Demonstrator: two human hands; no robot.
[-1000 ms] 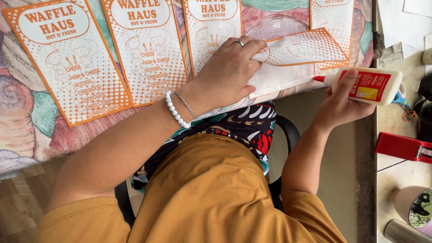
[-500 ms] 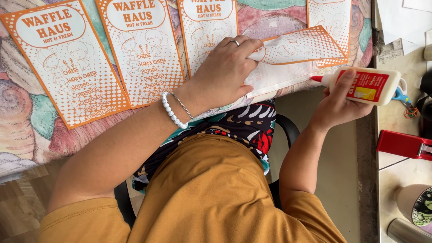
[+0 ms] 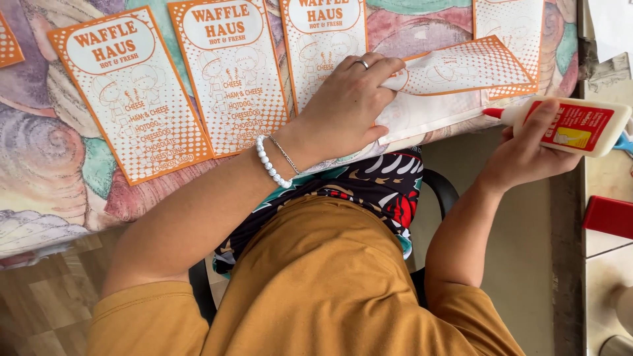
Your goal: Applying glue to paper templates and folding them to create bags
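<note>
The glue bottle (image 3: 570, 125) has barely shifted — right hand (image 3: 527, 148) wrapped around its light, squeezable body; left hand (image 3: 346, 105) pins floppy paper sheet (image 3: 461, 69) beside it.

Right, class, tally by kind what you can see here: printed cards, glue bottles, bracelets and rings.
Orange-and-white printed cards: 6, one only a sliver at the left edge
Glue bottle: 1
Bracelets: 2
Ring: 1
Total: 10
</note>
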